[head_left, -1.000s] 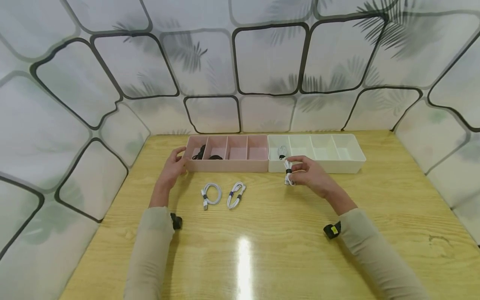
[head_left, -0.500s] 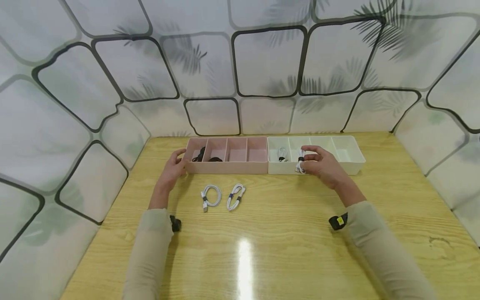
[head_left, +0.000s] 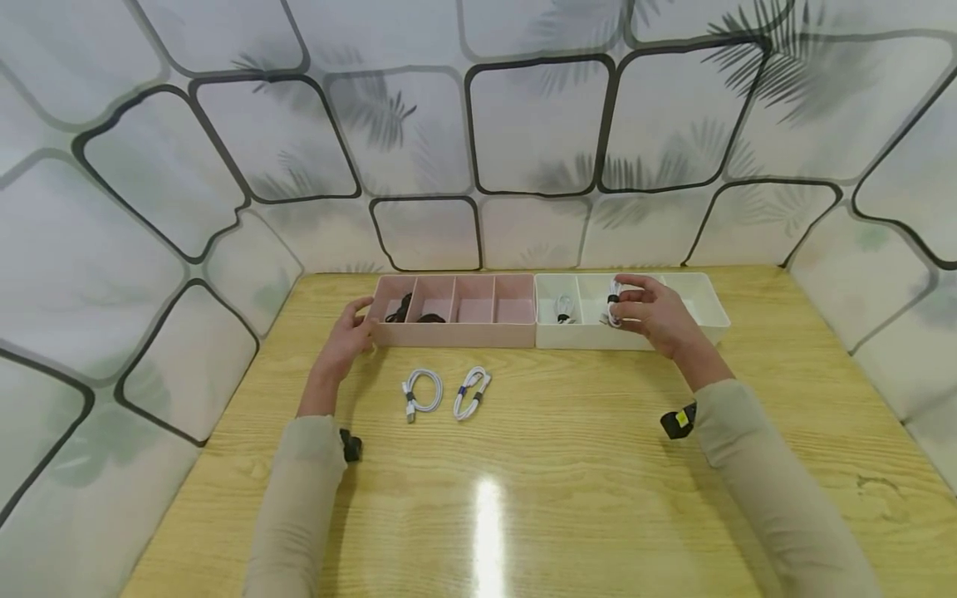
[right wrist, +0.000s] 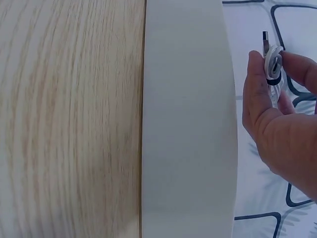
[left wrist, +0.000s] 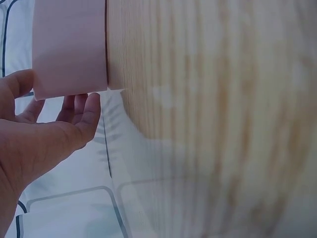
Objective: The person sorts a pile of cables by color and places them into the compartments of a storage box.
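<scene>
Between thumb and fingers my right hand (head_left: 652, 314) pinches a bundled white USB cable (right wrist: 273, 67) with a black tie. It holds the cable over the white divided box (head_left: 583, 336), around the second compartment from the left. In the right wrist view the USB plug points up, above the box's rim. My left hand (head_left: 347, 339) touches the left end of the pink divided box (head_left: 456, 335), its fingers against the end wall (left wrist: 69, 54). Another white cable (head_left: 564, 309) lies in the white box's leftmost compartment.
Two bundled white cables, one round (head_left: 423, 390) and one oval (head_left: 472, 393), lie on the wooden table (head_left: 568, 482) before the pink box. Black cables (head_left: 399, 309) sit in the pink box's two left compartments. A patterned curtain (head_left: 419, 232) stands behind both boxes.
My right hand has carried the white cable rightward and back, from in front of the white box's leftmost compartment to above the second. My left hand stays at the pink box's end.
</scene>
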Demonstrator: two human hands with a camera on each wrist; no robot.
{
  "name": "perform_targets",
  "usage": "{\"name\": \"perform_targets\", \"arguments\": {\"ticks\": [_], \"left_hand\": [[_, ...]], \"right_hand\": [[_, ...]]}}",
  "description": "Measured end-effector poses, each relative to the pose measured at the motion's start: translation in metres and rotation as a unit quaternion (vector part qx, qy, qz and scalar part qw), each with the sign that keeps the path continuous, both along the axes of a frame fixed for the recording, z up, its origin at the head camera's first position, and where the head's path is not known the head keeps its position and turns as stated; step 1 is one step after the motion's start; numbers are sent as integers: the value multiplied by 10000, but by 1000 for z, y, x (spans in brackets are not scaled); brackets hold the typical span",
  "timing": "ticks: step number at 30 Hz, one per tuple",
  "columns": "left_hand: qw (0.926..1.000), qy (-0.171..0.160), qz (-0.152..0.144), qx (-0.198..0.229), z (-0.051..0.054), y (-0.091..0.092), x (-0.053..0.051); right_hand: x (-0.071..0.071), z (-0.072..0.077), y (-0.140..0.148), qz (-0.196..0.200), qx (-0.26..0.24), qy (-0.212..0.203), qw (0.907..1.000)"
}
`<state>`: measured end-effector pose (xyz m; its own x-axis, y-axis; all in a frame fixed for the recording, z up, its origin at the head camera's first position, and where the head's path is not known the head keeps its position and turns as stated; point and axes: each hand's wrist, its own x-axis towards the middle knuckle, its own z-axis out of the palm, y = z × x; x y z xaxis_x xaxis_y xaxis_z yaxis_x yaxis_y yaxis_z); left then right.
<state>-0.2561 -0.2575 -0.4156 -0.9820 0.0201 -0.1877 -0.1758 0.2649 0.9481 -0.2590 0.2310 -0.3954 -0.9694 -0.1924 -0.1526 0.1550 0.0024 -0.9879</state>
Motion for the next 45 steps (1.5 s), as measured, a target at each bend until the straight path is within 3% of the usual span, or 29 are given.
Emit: {"name": "perform_targets", "arguments": {"ticks": [3,10,14,34,45], "left_hand": [[9999,-67,16,84,4,2,2],[9998,84,56,-162,-16,-6,-8],[9997,157,80,-178,-19,-6,-9],[9998,165,75,-57,-20,-6,-9],[9992,348,31,-211,-18,-7,-5]], "right_hand": [[-4,-1,1,-69,-71,-85,9999],[-15,-3,2,-154,48,-170,9997],[-19,-5,3,-190,27,-180,9997],[-27,-8,-5,-227,781,-108,9966],[-26,-4,-2,-259,727,-118,9969]]}}
